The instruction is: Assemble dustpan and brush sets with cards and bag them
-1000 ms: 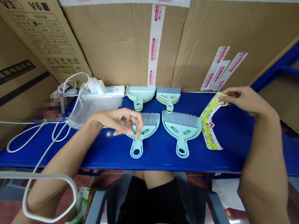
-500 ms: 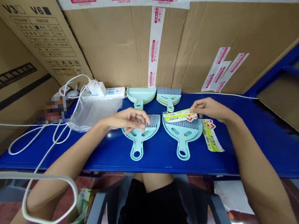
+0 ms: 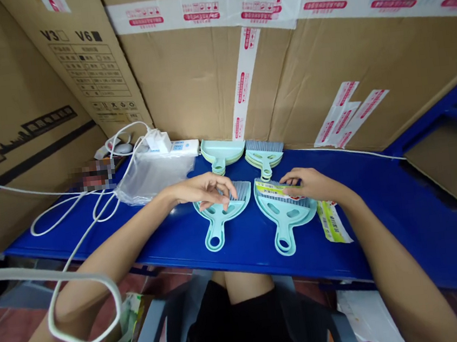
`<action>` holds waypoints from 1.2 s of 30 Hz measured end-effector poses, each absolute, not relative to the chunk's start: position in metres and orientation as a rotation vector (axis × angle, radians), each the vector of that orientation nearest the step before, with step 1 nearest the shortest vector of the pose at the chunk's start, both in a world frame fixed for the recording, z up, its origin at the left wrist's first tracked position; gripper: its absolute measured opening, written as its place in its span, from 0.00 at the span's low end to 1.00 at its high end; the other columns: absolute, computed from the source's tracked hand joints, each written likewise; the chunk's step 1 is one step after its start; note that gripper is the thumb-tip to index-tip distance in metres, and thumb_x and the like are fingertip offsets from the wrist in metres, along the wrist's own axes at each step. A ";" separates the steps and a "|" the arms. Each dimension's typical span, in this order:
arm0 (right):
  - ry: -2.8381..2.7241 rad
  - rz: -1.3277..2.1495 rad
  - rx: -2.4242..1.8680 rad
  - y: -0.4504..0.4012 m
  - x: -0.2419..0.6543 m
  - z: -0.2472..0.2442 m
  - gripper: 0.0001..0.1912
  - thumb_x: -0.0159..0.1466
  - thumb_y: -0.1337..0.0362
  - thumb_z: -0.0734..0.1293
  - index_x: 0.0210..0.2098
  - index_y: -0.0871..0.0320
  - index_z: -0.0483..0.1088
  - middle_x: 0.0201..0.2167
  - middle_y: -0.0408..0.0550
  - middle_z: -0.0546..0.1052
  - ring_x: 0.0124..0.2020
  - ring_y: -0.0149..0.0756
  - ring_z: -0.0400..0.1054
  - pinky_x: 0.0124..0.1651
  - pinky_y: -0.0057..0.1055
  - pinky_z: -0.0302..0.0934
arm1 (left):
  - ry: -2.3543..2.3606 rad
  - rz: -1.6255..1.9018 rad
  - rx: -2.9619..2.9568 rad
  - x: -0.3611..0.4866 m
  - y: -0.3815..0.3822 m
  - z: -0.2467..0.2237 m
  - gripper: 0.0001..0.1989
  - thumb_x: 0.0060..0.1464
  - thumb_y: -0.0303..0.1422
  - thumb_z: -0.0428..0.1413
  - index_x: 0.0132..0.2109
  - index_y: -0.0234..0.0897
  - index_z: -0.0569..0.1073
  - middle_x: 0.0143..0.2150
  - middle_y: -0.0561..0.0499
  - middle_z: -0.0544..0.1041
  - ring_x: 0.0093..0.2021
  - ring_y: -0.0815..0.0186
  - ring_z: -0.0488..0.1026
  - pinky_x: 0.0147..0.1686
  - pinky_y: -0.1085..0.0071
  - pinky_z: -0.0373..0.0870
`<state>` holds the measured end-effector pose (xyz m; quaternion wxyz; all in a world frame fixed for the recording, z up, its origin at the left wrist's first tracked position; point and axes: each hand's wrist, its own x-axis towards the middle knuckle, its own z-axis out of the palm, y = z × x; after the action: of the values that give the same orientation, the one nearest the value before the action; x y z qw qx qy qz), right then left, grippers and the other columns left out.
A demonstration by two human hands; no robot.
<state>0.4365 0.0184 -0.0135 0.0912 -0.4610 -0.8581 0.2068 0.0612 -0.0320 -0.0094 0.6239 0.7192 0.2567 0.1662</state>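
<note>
My right hand has its fingers at the right end of a yellow-green and white label card. The card lies across the grey bristles of a mint-green dustpan-and-brush set. A second such set lies to the left, handle toward me. Over its upper left part hovers my left hand, fingers loosely curled and apart, holding nothing. Beside the right set, more yellow-green labels lie on the blue table.
Stacked dustpans and stacked brushes stand at the back against a cardboard wall. On the left are clear plastic bags, a power strip and a looping white cable.
My right hand has lowered the label card onto the right set's bristles, its fingers now covering the card's right end. My left hand stays over the left set. The view has tilted slightly.
</note>
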 end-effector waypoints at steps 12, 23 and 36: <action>-2.541 0.626 -1.173 0.008 0.435 -0.005 0.22 0.64 0.50 0.71 0.53 0.53 0.80 0.48 0.53 0.80 0.48 0.46 0.74 0.50 0.42 0.70 | 0.606 0.369 1.664 0.061 -0.034 -0.007 0.16 0.63 0.38 0.67 0.53 0.34 0.79 0.37 0.45 0.84 0.17 0.77 0.67 0.16 0.79 0.65; -2.631 0.697 -1.174 -0.001 0.421 -0.006 0.26 0.62 0.47 0.75 0.53 0.55 0.80 0.43 0.51 0.81 0.44 0.44 0.74 0.48 0.39 0.68 | 0.604 0.377 1.668 0.063 -0.034 -0.008 0.15 0.64 0.38 0.66 0.52 0.34 0.78 0.37 0.46 0.84 0.17 0.77 0.66 0.16 0.80 0.64; -2.491 0.678 -1.226 0.001 0.449 0.017 0.28 0.60 0.43 0.75 0.52 0.55 0.80 0.47 0.52 0.83 0.46 0.44 0.76 0.51 0.40 0.69 | 0.623 0.395 1.676 0.059 -0.032 -0.010 0.15 0.64 0.38 0.67 0.52 0.34 0.79 0.37 0.46 0.84 0.17 0.77 0.67 0.16 0.81 0.65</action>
<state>0.4490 0.0011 0.0168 0.1415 -0.4249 -0.8627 0.2349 0.0594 -0.0316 -0.0096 0.6093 0.7258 0.2696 0.1710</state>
